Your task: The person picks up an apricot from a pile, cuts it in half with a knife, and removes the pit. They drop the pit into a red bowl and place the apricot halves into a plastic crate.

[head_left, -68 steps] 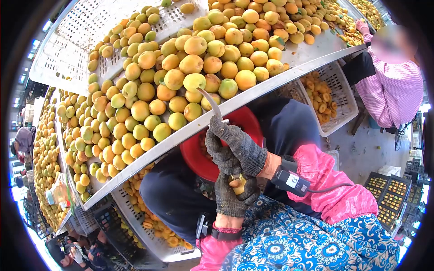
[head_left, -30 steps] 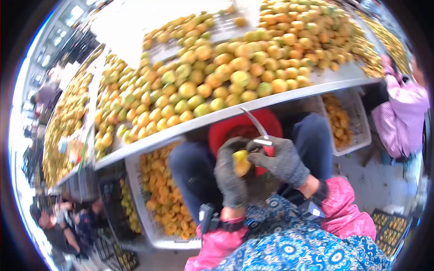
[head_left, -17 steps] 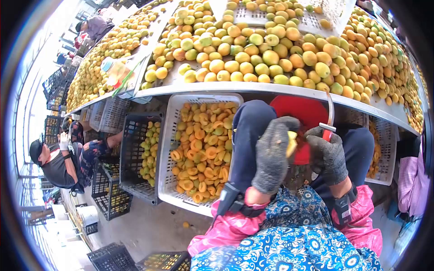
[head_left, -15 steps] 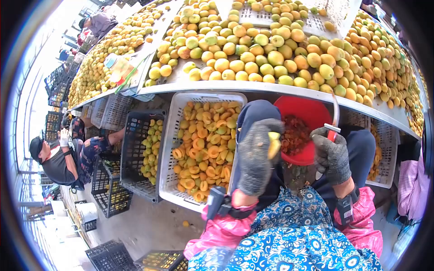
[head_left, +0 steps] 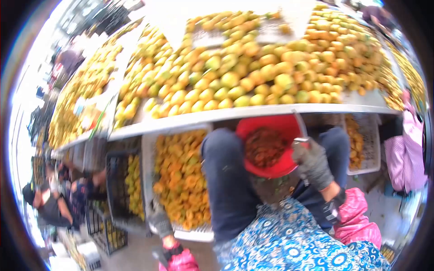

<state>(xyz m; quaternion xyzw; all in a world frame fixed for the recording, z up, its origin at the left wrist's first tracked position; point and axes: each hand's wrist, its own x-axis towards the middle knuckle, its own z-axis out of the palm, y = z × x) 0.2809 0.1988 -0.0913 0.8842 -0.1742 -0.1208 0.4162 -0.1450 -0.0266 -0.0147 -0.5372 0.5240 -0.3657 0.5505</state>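
Observation:
Over the near-left corner of the white crate [head_left: 148,158] of halved orange fruit [head_left: 183,180] is my left hand [head_left: 160,221], in a grey glove. Motion blur smears its fingers, and I cannot make out anything in them. My right hand [head_left: 312,165], also gloved in grey, is closed around a red-handled tool [head_left: 300,142] with a curved metal end, just right of the red bucket [head_left: 291,160]. Dark reddish pieces [head_left: 265,147] lie in the bucket, between my knees.
Whole yellow-orange fruit [head_left: 230,81] covers the table, whose metal edge [head_left: 253,111] crosses in front of me. A black crate [head_left: 118,198] stands left. Another person [head_left: 52,205] is at far left. Pink striped cloth [head_left: 404,158] hangs at right.
My left hand has moved from above my knee, where it held a yellow fruit piece, down and left to the white crate. The view has shifted, and my right hand keeps the tool.

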